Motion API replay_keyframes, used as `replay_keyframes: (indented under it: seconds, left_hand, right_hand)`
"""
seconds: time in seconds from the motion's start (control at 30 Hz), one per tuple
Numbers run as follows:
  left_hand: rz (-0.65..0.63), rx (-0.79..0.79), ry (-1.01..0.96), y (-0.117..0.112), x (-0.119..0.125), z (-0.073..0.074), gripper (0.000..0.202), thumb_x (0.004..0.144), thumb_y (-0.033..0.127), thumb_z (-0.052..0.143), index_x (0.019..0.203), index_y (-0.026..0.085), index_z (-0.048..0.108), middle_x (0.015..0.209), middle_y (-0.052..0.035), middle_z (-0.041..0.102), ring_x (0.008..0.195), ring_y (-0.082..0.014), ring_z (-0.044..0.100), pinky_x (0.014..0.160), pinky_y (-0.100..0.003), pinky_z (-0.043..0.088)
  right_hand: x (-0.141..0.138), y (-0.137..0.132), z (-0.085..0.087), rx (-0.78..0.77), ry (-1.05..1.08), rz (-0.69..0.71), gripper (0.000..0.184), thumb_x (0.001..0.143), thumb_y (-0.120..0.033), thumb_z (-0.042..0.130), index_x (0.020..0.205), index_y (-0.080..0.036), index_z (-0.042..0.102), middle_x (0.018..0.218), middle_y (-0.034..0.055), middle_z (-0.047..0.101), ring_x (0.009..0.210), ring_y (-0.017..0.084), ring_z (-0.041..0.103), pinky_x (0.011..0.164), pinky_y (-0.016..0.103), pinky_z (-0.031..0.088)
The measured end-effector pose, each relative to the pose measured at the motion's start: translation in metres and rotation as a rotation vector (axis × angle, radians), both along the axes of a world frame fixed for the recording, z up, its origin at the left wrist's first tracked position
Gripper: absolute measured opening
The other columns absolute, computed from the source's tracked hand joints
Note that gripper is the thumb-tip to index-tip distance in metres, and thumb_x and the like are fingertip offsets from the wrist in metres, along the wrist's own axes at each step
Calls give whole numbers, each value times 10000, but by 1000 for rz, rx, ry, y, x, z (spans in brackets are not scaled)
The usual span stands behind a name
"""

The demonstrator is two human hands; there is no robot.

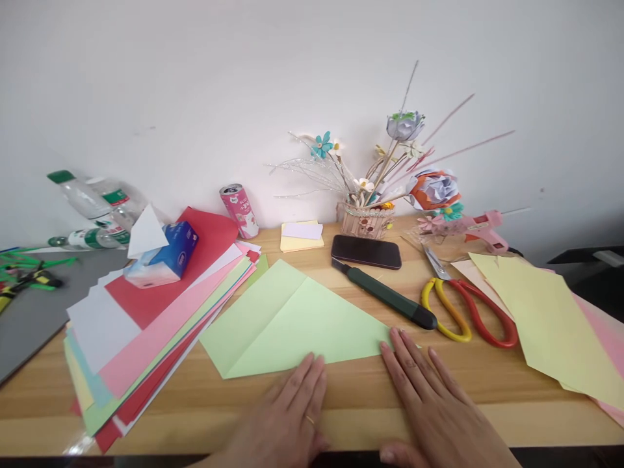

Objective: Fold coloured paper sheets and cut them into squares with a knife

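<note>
A light green sheet of paper (pixel 292 318), folded into a triangle, lies on the wooden table (pixel 361 390) in front of me. My left hand (pixel 287 416) lies flat with fingers stretched out, its tips touching the sheet's lower edge. My right hand (pixel 429 396) is also flat and open, fingertips pressing on the sheet's right corner. Neither hand holds anything.
A stack of coloured paper (pixel 146 331) with a tissue pack (pixel 160 260) lies left. A utility knife (pixel 390 299), scissors (pixel 463 312), phone (pixel 366 251), sticky notes (pixel 301 235), pink can (pixel 240 210), paper-flower vase (pixel 365 218), glue gun (pixel 480 227) and yellow and pink sheets (pixel 550 325) lie behind and right. Bottles (pixel 92 201) lie far left.
</note>
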State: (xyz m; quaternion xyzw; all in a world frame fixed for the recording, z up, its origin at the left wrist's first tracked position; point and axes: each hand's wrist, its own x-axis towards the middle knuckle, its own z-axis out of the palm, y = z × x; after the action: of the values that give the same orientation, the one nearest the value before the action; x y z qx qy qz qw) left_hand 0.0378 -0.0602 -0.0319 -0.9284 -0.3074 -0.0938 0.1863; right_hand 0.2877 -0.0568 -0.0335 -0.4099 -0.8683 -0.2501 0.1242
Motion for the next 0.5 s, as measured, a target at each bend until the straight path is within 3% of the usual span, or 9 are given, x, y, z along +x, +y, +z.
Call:
replay_keyframes:
  seconds: [0.2, 0.33, 0.5]
  left_hand:
    - [126, 93, -1, -17, -50, 0, 398, 942, 185, 308, 1296, 64, 443, 1223, -87, 590, 1136, -170, 540, 915, -226, 428]
    - [258, 121, -18, -26, -83, 1, 486, 955, 194, 281, 1419, 63, 224, 1216, -103, 592, 1095, -162, 576, 866, -203, 472]
    - [279, 107, -29, -31, -96, -1, 506, 947, 184, 295, 1432, 85, 189, 1251, -90, 567, 1138, -171, 547, 905, -224, 464]
  right_hand:
    - [0, -1, 5, 58, -28, 32, 881, 768, -676, 368, 1231, 69, 434, 1242, 275, 509, 1157, 333, 465, 936, 442, 316]
    - [-1, -1, 4, 89, -44, 18, 901, 820, -641, 276, 1317, 111, 294, 1236, 285, 509, 1128, 317, 502, 920, 439, 341]
    - [0, 1, 1, 123, -24, 13, 876, 850, -602, 261, 1354, 114, 213, 1209, 287, 529, 1078, 309, 542, 899, 443, 354]
